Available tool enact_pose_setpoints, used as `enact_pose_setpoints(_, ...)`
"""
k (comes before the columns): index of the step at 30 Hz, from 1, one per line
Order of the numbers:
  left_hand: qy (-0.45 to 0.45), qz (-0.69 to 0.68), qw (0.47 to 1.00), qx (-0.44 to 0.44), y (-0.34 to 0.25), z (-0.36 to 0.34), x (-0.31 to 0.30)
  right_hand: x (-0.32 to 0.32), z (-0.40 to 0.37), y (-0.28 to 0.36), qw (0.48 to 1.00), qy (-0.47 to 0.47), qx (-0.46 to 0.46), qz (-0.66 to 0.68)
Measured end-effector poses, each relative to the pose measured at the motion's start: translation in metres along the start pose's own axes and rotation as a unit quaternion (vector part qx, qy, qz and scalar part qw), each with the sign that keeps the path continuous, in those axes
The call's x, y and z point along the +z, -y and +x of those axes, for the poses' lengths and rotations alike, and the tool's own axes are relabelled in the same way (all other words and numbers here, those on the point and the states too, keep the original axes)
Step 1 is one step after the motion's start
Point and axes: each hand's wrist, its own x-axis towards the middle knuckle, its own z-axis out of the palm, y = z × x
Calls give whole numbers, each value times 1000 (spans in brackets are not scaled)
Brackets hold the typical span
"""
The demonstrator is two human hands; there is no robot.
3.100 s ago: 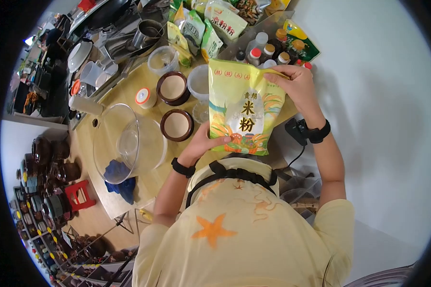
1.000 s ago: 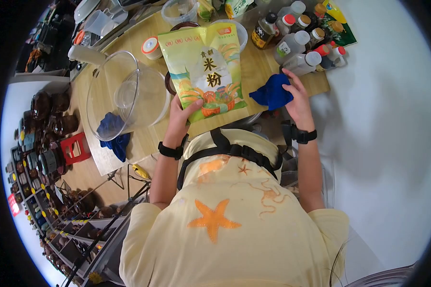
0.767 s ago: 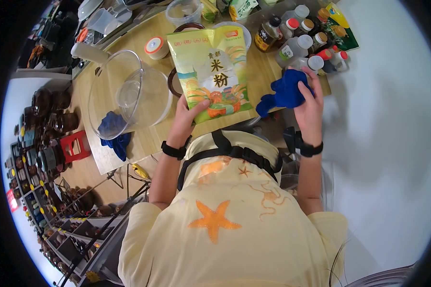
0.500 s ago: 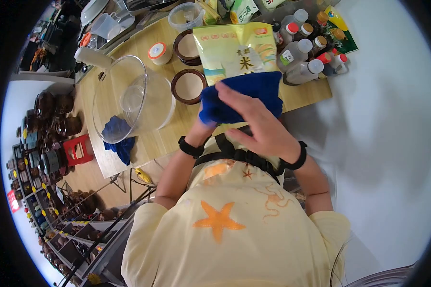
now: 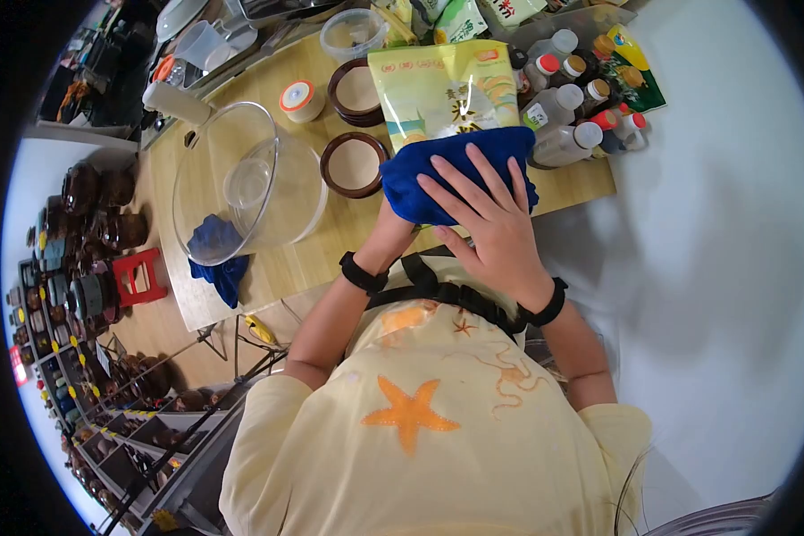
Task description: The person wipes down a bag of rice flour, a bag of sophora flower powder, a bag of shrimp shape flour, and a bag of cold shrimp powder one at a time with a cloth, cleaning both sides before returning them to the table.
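While the right hand (image 5: 493,228) lies flat, fingers spread, on the blue cloth (image 5: 420,183), the rice-flour bag (image 5: 442,89) extends beyond its fingertips at the upper centre of the frame. The bag's long axis runs nearly vertical, top edge upward. Cloth largely hides the left hand (image 5: 397,227); its grip cannot be determined.

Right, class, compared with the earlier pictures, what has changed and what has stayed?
The right hand released the top corner of the yellow bag, picked up a blue cloth and brought it leftward, spreading it over the bag's lower part. The cloth now hides most of the left hand. The second cloth and the clear bowl stayed put.
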Motion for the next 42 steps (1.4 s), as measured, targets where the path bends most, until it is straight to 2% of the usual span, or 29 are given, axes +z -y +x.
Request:
enact_pose_setpoints(2,15,4,999,32,7,3,-6,-3,9,-4,1000,13,-20,1)
enact_pose_setpoints(5,3,171,982,78,13,6,-14,0,21,-17,999,-29,-28,-23)
enact_pose_setpoints(6,-6,150,985,82,8,0,-8,0,25,-20,998,-47,-20,-34)
enact_pose_setpoints(17,38,267,961,60,-24,-12,-2,21,47,-62,962,-195,78,176)
enact_pose_setpoints(18,38,260,963,58,-23,-12,-2,22,49,-65,949,-193,88,233)
enact_pose_setpoints(21,34,239,969,53,-23,-13,-3,24,50,-67,941,-189,108,261)
enact_pose_setpoints(24,20,223,974,44,-23,-15,-3,16,49,-58,961,-154,89,214)
enact_pose_setpoints(27,-9,189,981,38,-15,-13,-9,11,44,-51,985,-77,21,154)
enact_pose_setpoints(29,-42,146,986,63,-1,-8,-17,12,41,-42,987,-83,0,135)
enact_pose_setpoints(30,-41,177,982,61,1,-9,-20,11,39,-37,991,-76,-11,109)
enact_pose_setpoints(33,-52,64,992,98,9,-2,-22,9,33,-22,996,-60,-37,47)
enact_pose_setpoints(34,-45,88,992,77,3,-4,-20,6,31,-16,997,-47,-49,25)
enact_pose_setpoints(37,-142,-50,988,16,-9,-2,-7,4,23,1,998,-28,-57,8)
enact_pose_setpoints(38,-164,-22,986,11,-11,-1,-5,6,20,4,998,-26,-65,4)
enact_pose_setpoints(41,-190,-168,967,-33,-16,-4,-4,7,13,10,995,-18,-100,-10)
enact_pose_setpoints(42,-128,-140,982,1,-13,-4,-12,9,9,11,993,-15,-118,-13)
